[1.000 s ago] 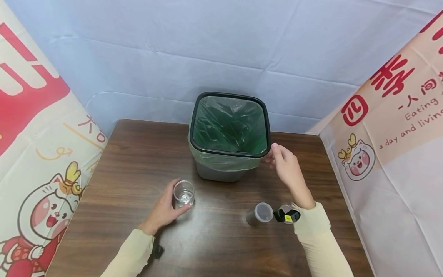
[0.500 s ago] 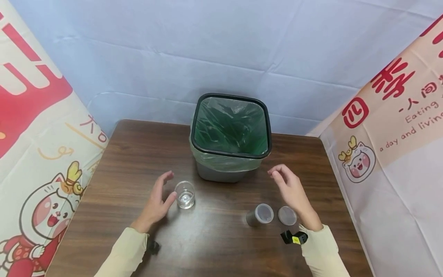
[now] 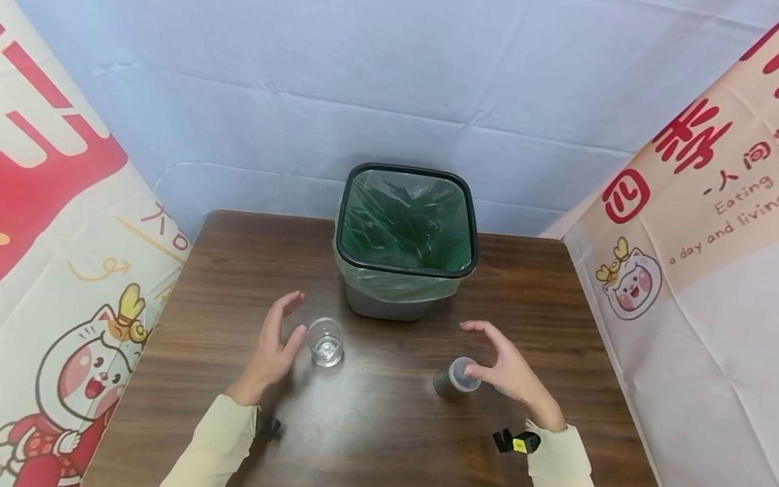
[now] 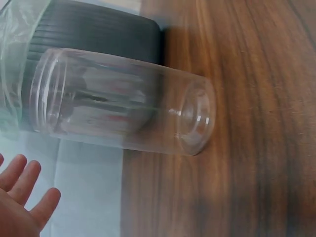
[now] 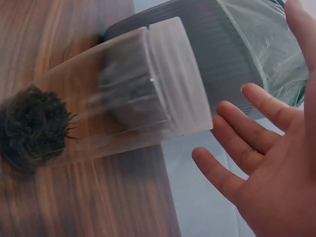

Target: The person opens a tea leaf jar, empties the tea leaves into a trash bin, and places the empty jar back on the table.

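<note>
A clear, lidless plastic jar (image 3: 325, 343) stands upright on the table. My left hand (image 3: 268, 352) is just left of it, fingers spread and holding nothing; the left wrist view shows bare walls and a threaded neck on the jar (image 4: 118, 103). At the right, my right hand (image 3: 508, 368) reaches over a second jar (image 3: 449, 382), thumb overlapping its frosted lid (image 5: 180, 76) in the head view. Its fingers are apart and relaxed. Dark, tangled dried leaves (image 5: 37, 128) lie at that jar's bottom. The loose round lid seen earlier is now mostly hidden under the right hand.
A grey bin (image 3: 389, 310) with a black rim and a green plastic liner (image 3: 402, 287) stands at the back of the wooden table (image 3: 262, 250). White cloth (image 3: 292, 101) hangs behind, and printed banners flank both sides.
My left hand has let go of the clear jar and drawn away leftward. My right hand has come from the bin's right rim toward me, to the lidded jar.
</note>
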Tool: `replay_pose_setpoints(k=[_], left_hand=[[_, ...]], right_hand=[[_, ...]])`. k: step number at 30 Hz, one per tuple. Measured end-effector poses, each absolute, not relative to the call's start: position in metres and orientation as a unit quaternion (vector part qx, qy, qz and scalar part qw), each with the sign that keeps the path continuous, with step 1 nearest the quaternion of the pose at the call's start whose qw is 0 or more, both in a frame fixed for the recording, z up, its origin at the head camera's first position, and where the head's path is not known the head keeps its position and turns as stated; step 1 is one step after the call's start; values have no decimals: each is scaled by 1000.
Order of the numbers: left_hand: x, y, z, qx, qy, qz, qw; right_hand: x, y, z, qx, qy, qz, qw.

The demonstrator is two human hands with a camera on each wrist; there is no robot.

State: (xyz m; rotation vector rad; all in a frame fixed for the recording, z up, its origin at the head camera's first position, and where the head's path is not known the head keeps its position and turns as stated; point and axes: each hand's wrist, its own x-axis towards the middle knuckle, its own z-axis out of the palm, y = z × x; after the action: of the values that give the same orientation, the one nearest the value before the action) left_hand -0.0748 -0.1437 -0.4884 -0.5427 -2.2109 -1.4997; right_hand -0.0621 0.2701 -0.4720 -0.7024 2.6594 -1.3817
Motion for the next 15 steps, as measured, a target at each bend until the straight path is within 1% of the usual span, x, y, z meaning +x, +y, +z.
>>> replay_pose_setpoints(k=[4, 9, 15], left_hand=[[-78, -141, -485, -189, -792, -539, 214], [-82, -138, -484, -183, -796, -528, 232], [-83, -137, -485, -184, -788, -532, 248]], right_hand=[[-60, 277, -490, -235, 864, -440, 66], [-52, 280, -498, -218, 883, -400, 109], [-50, 280, -502, -210, 892, -382, 123]])
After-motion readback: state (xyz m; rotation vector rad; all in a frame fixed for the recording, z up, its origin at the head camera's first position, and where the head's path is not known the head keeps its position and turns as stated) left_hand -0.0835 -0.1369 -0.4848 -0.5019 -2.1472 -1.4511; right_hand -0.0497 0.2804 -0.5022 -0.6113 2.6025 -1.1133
